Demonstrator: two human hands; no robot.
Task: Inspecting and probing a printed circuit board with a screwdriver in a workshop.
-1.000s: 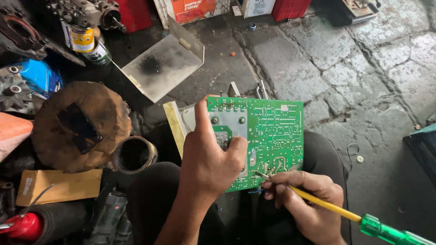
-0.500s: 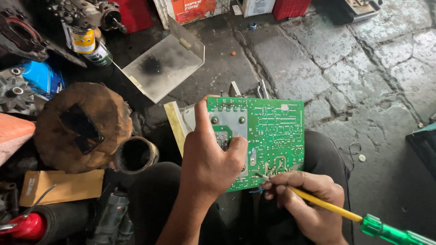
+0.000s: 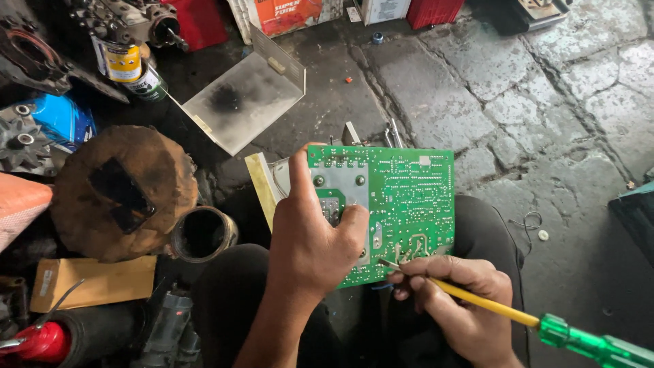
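Centrally in the head view, left hand [image 3: 310, 238] clamped around green rectangular circuit board [image 3: 398, 204], right hand [image 3: 456, 300] pinching yellow-shafted green-handled screwdriver [image 3: 504, 313], tip at board's lower edge. Probing solder side, probably; steady tip wanted. Around: cracked grey stone floor [image 3: 531, 102], bent metal sheet [image 3: 242, 99] upper left.

Metal tray [image 3: 238, 102], rusty pipe [image 3: 203, 234]

Left hand [image 3: 315, 240] clenched; right hand [image 3: 463, 307] in pinching grip.
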